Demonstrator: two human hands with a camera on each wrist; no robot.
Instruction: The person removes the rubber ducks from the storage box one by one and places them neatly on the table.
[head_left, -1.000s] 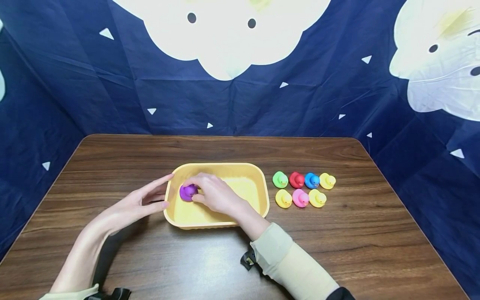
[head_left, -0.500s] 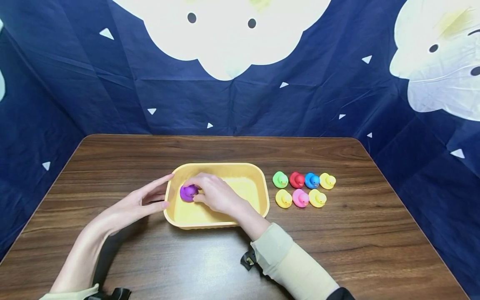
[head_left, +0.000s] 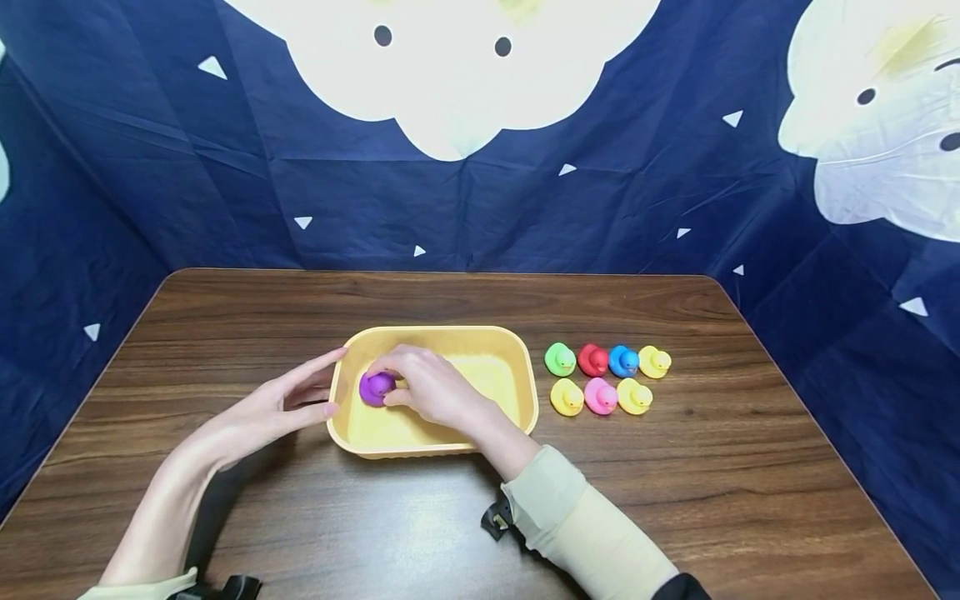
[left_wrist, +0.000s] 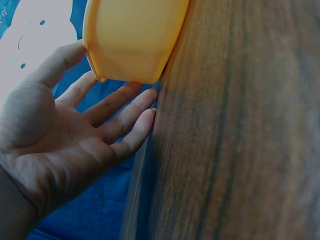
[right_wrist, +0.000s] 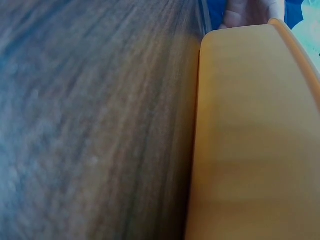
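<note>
A purple rubber duck (head_left: 377, 389) is at the left end inside a yellow plastic basin (head_left: 450, 446). My right hand (head_left: 431, 385) reaches over the near rim and pinches the duck between thumb and fingers. Whether the duck touches the basin floor I cannot tell. At the basin's left end, my left hand (head_left: 262, 410) has its thumb and fingers spread, with tips touching the wall. In the left wrist view the same left hand (left_wrist: 70, 130) faces the basin (left_wrist: 135, 40) with nothing gripped. The basin's side wall (right_wrist: 255, 135) fills much of the right wrist view, which does not show the duck.
Right of the basin stand two rows of rubber ducks: green (head_left: 560, 359), red (head_left: 593, 360), blue (head_left: 624, 362), pink (head_left: 601, 396) and several yellow ones (head_left: 567, 397). Everything rests on a brown wooden table (head_left: 720, 467). A dark blue cloth (head_left: 465, 200) hangs behind it.
The purple duck has shifted very slightly within the right fingers' pinch. Both hands and the basin stay in practically the same place.
</note>
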